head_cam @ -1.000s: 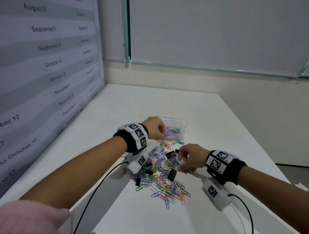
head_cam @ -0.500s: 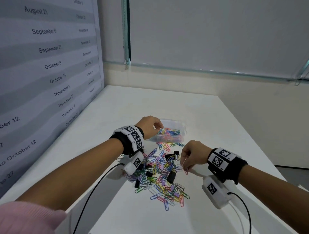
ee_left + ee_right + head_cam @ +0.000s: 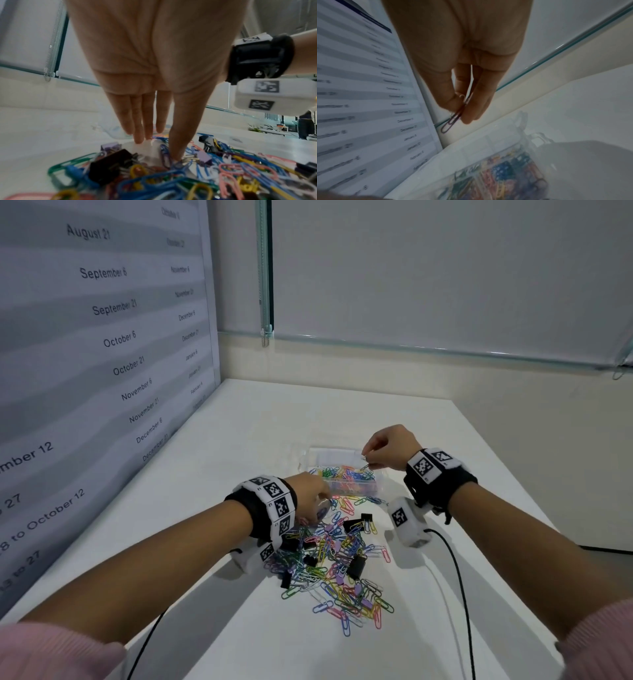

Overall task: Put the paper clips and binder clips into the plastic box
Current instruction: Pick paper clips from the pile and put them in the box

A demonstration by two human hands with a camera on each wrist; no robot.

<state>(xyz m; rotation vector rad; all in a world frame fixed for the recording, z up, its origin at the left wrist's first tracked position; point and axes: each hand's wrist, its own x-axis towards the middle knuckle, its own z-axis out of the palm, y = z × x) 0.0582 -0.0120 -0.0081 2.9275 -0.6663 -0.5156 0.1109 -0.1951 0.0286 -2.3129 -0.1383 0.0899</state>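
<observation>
Table: white top, runs from the near edge to the far wall; it carries the box and the loose clips.
Date chart: large striped sheet on the left wall, printed with dates from August 21 down to December.
Plastic box: clear, open, on the table just beyond the pile; coloured paper clips already lie inside. Its clear lid lies open on the far side.
Paper clips: loose multicoloured pile at table centre, near side of the box — blue, green, yellow, pink, purple and white, overlapping.
Binder clips: several black ones mixed into the pile, one more at its far right edge; small purple ones show in the left wrist view.
Left hand: down at the far left edge of the pile, beside the box's near left corner. Fingers straight and pointing down, thumb tip touching a dark blue paper clip on the table; nothing gripped.
Right hand: raised over the far right part of the box. Narrow pinch — thumb and fingertips closed on a purple paper clip, which hangs below them, above the box and not touching it.
Wrist bands: black, with white marker tags, one on each wrist; cables trail toward the near edge.
</observation>
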